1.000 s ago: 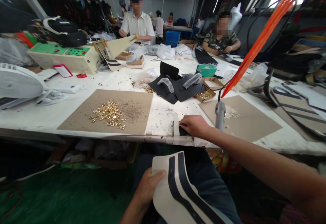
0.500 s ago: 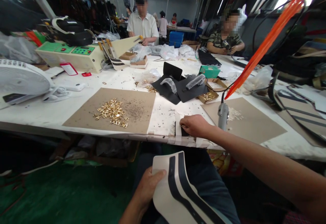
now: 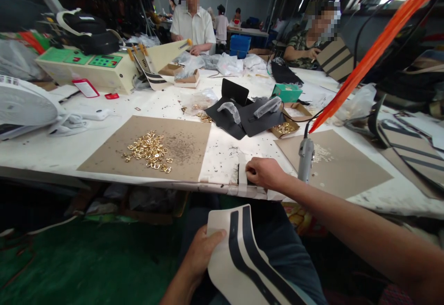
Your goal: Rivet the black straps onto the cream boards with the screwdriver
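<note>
My left hand [image 3: 204, 249] grips the edge of a beige panel [image 3: 225, 268] with two dark stripes, thumb on top, over my lap. At the table's front edge, my right hand [image 3: 263, 173] is curled closed over a small dark pad [image 3: 252, 181] beside pale tape [image 3: 243, 175]. What its fingers hold, if anything, is hidden. To its left, gold metal buckles [image 3: 149, 150] are heaped on a brown board [image 3: 187, 166]. A grey electric screwdriver [image 3: 305, 157] hangs to the right, close to my forearm, before small white pieces [image 3: 322, 152] on another board [image 3: 357, 171].
Black panels [image 3: 239, 120] with plastic-wrapped handles lie mid-table, near a green box [image 3: 287, 92] and an open box of gold parts [image 3: 285, 129]. A white fan [image 3: 27, 101] and a cream machine [image 3: 86, 71] stand left. Two people [image 3: 194, 23] [image 3: 308, 41] work across the table.
The camera view has shifted slightly. My right hand remains at the pad, its fingers a little more curled. The person at the right has raised a striped panel.
</note>
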The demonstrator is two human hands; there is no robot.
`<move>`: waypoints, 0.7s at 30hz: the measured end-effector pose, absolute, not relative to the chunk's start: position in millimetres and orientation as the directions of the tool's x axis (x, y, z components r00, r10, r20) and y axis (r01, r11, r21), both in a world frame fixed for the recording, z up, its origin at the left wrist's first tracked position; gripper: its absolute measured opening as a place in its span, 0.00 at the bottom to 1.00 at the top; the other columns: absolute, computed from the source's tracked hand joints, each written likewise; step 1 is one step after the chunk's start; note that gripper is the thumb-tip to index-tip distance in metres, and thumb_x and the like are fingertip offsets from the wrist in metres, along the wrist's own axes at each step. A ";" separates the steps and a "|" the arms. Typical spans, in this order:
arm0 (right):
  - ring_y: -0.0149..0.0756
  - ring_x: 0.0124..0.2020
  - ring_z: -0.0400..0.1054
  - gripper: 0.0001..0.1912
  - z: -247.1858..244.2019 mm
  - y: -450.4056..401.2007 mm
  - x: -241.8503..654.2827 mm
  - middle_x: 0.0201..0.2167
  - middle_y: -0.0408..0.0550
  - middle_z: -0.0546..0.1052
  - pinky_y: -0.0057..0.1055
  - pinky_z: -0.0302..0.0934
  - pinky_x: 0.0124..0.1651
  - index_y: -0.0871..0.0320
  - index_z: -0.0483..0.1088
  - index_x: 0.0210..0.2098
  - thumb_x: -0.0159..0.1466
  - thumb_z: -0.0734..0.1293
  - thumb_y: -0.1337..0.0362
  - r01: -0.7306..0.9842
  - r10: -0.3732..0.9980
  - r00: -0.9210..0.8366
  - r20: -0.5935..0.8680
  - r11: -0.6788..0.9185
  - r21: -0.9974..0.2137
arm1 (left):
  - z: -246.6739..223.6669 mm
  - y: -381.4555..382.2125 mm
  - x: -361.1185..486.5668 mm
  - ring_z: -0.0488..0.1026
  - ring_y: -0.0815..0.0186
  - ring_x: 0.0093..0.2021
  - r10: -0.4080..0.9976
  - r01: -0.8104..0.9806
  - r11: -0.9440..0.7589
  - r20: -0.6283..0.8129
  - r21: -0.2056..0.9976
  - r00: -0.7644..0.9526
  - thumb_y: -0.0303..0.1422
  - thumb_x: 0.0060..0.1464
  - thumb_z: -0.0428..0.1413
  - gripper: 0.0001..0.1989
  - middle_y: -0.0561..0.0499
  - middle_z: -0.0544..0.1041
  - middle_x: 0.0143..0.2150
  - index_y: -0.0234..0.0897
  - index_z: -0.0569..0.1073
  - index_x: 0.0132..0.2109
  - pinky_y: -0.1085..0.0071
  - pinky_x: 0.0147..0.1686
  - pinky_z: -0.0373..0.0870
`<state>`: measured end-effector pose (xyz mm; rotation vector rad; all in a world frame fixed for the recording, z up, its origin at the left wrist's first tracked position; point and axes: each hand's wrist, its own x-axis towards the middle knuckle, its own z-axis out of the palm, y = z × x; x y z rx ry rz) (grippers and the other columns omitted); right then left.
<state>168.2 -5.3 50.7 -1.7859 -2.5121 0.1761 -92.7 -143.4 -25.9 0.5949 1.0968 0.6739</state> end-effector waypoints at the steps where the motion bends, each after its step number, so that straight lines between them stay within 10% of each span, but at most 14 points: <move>1: 0.38 0.37 0.73 0.08 47.4 -7.3 171.2 0.37 0.46 0.80 0.30 0.56 0.37 0.54 0.79 0.35 0.64 0.66 0.64 0.931 0.945 -0.327 0.005 0.323 -0.171 | -26.2 -142.8 -92.5 0.78 0.59 0.30 0.740 -0.197 0.665 -0.598 0.721 0.309 0.47 0.42 0.71 0.28 0.43 0.84 0.33 0.29 0.81 0.44 0.70 0.29 0.70; 7: 0.34 0.38 0.72 0.09 35.1 -10.6 194.6 0.40 0.45 0.78 0.28 0.63 0.44 0.52 0.81 0.42 0.64 0.70 0.65 0.782 0.926 -0.374 0.045 0.341 -0.522 | -32.3 -140.1 -90.3 0.78 0.59 0.30 0.739 -0.182 0.662 -0.593 0.727 0.320 0.47 0.44 0.70 0.27 0.43 0.83 0.33 0.29 0.80 0.43 0.70 0.29 0.69; 21: 0.37 0.40 0.74 0.08 31.1 5.7 202.2 0.39 0.47 0.81 0.31 0.65 0.47 0.54 0.82 0.40 0.65 0.70 0.64 0.745 0.915 -0.402 0.033 0.348 -0.569 | -26.8 -138.9 -84.7 0.77 0.61 0.29 0.734 -0.194 0.673 -0.610 0.714 0.300 0.45 0.44 0.71 0.25 0.43 0.84 0.33 0.30 0.81 0.43 0.71 0.28 0.69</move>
